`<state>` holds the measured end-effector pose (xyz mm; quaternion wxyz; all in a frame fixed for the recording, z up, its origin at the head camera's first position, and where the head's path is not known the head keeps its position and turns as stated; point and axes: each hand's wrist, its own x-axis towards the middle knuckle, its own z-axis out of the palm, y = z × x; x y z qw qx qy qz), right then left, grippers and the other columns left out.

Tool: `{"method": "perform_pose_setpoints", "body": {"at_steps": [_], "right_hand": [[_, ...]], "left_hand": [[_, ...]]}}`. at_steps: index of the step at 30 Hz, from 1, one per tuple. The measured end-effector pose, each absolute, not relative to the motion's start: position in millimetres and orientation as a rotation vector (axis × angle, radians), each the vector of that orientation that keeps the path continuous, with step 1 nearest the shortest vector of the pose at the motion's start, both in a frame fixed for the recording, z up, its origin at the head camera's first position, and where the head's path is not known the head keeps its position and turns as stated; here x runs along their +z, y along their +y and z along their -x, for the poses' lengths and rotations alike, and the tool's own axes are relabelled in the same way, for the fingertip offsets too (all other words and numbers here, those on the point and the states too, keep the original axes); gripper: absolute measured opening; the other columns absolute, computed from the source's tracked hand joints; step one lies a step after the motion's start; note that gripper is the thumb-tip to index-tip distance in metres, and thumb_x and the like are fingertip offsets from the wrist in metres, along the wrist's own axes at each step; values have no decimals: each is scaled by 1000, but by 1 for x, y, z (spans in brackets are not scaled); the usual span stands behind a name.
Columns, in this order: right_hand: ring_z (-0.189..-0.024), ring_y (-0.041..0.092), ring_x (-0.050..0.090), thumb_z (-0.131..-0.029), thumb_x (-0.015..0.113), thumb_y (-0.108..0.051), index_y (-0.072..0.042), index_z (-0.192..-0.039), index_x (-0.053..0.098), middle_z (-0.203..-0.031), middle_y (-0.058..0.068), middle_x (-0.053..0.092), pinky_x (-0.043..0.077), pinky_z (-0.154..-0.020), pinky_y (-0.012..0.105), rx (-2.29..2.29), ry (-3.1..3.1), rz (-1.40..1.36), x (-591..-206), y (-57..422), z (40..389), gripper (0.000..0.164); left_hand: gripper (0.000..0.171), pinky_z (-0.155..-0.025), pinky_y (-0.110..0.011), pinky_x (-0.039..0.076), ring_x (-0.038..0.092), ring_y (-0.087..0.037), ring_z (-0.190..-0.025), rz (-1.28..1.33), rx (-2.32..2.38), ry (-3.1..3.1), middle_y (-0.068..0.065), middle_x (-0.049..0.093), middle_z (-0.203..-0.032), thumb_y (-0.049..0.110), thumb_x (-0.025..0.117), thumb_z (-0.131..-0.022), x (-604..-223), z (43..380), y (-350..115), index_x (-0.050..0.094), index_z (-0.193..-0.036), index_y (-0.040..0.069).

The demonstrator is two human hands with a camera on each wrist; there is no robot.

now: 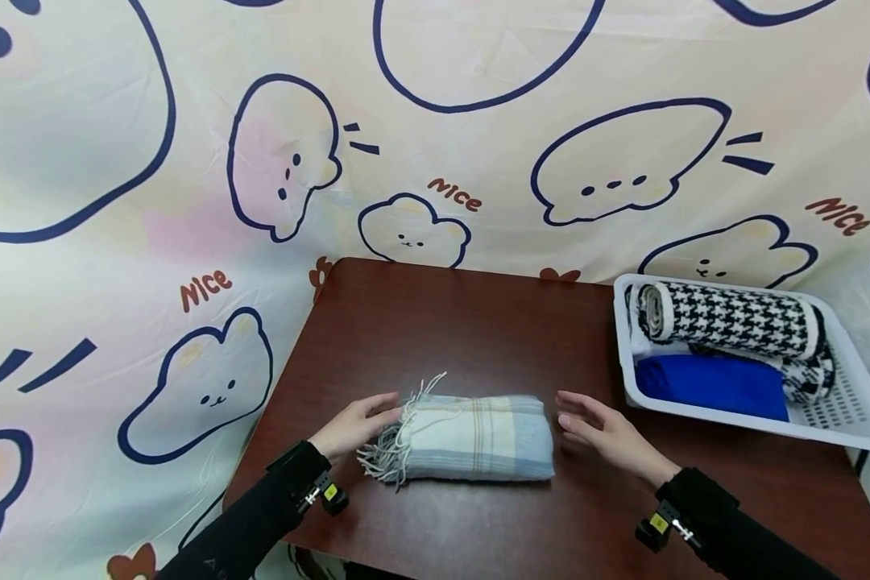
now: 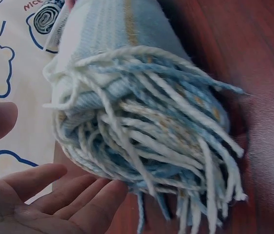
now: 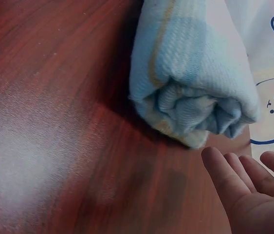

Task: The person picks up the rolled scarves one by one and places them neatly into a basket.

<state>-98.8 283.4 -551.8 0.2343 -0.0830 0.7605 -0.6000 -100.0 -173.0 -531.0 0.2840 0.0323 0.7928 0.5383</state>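
Observation:
A rolled light-blue and cream plaid scarf [image 1: 478, 439] with thin tan stripes lies on the brown table. Its fringe [image 2: 151, 141] of blue and white tassels hangs from the left end. At that end is my left hand [image 1: 358, 427], fingers extended close beside the tassels; whether they touch is hard to tell. My right hand [image 1: 609, 439] is held a small distance from the right end, its fingers loosely straight with nothing in them. The right wrist view shows the coiled folds of the scarf [image 3: 195, 73] at this end, apart from the fingertips.
At the table's right side stands a white plastic basket [image 1: 863, 415]. It contains a rolled black-and-white houndstooth scarf [image 1: 739, 318] and a blue folded cloth [image 1: 710, 387]. A cartoon-printed curtain [image 1: 435, 153] hangs behind the wooden table [image 1: 478, 330].

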Motion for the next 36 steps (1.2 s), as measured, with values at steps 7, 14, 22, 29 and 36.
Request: {"method": "perform_pose_setpoints", "body": {"at_steps": [7, 14, 22, 29, 36], "right_hand": [[-143, 48, 50, -112, 60, -25, 9, -164, 28, -166, 37, 31, 57, -107, 46, -1638, 2053, 156, -557, 282, 94, 69], [-144, 45, 51, -112, 61, -29, 4, -166, 27, -167, 34, 30, 56, -109, 47, -1620, 2011, 77, -559, 282, 91, 72], [-149, 44, 45, -113, 60, -31, 3, -167, 24, -167, 34, 32, 56, -109, 49, -1574, 1978, 47, -564, 281, 91, 73], [-148, 44, 46, -113, 59, -31, 3, -168, 21, -167, 34, 30, 57, -108, 48, -1572, 1930, -13, -569, 280, 90, 75], [-146, 40, 51, -112, 62, -30, 6, -167, 21, -167, 36, 28, 58, -107, 49, -1601, 1875, -48, -575, 277, 87, 77]], "left_hand": [[68, -113, -50, 53, 47, -43, -148, -33, 1428, 2101, -23, 42, -166, 39, 60, -112, -536, 93, -175, 39, -164, 2], [68, -108, -56, 55, 47, -48, -146, 50, 1445, 2023, -30, 41, -163, 37, 59, -112, -538, 92, -173, 38, -162, -5], [71, -105, -55, 57, 48, -50, -144, 178, 1473, 1959, -32, 41, -163, 34, 63, -110, -544, 88, -173, 37, -162, -6], [73, -105, -56, 57, 44, -51, -147, 184, 1491, 1939, -33, 38, -163, 34, 64, -110, -546, 87, -172, 34, -163, -7], [76, -106, -56, 57, 38, -54, -149, 172, 1520, 1875, -37, 31, -165, 32, 63, -111, -547, 84, -172, 27, -164, -9]]}}
